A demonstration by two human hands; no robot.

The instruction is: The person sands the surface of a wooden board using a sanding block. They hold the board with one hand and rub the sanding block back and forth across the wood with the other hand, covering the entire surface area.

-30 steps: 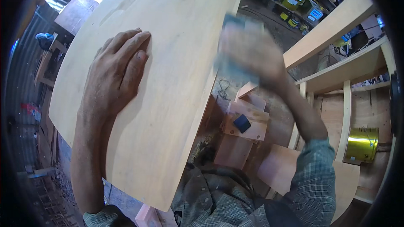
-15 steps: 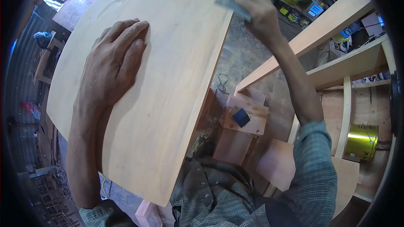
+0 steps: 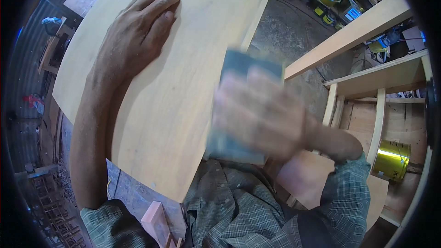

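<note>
I have a pale wooden panel (image 3: pixel 161 124) spread out in front of me, its near corner close to my checked shirt (image 3: pixel 248 206). Of my 2 hands, my left hand (image 3: pixel 140 32) lies flat on the panel's upper left part, fingers together and pointing away from me, grasping nothing. My right hand (image 3: pixel 262 112) is blurred at the panel's right edge, grasping a blue-green sheet (image 3: pixel 250 60) that shows above and below my fingers; I cannot tell just how the fingertips grip it. The sheet overlaps that edge and reaches out past it. Farther right, a long wooden beam (image 3: pixel 353 32) slants upward, near a wooden frame (image 3: pixel 381 79); a shiny yellow can (image 3: pixel 392 161) sits beside 1 of its uprights. Below the panel's near end is a pinkish block (image 3: pixel 156 220).
</note>
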